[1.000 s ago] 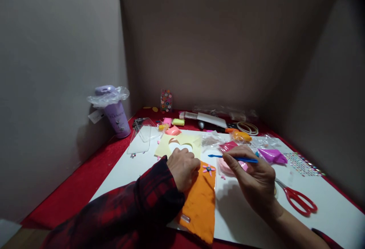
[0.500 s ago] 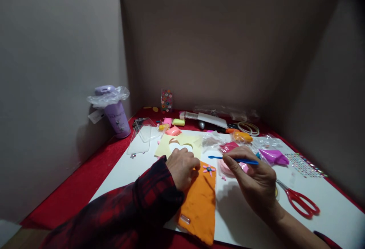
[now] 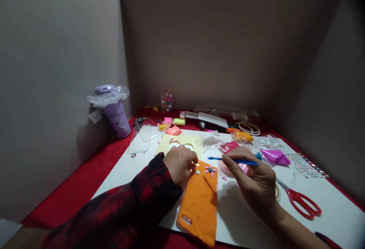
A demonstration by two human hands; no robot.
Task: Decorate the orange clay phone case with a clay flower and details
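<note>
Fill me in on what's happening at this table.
The left hand has bent fingers at the far-left corner of an orange slab. The right hand holds a blue tool, tip pointing left. A pink flower and a pale dab sit at the slab's far end; scissors lie to the right.

The scene is dimly lit, the left wall (image 3: 57,62) being caught by more light than the back wall (image 3: 194,43). A soft shadow is thrown leftward onto the white sheet (image 3: 119,173) by the right hand (image 3: 255,175). The upper right corner is blackened; distant detail is softened.
</note>
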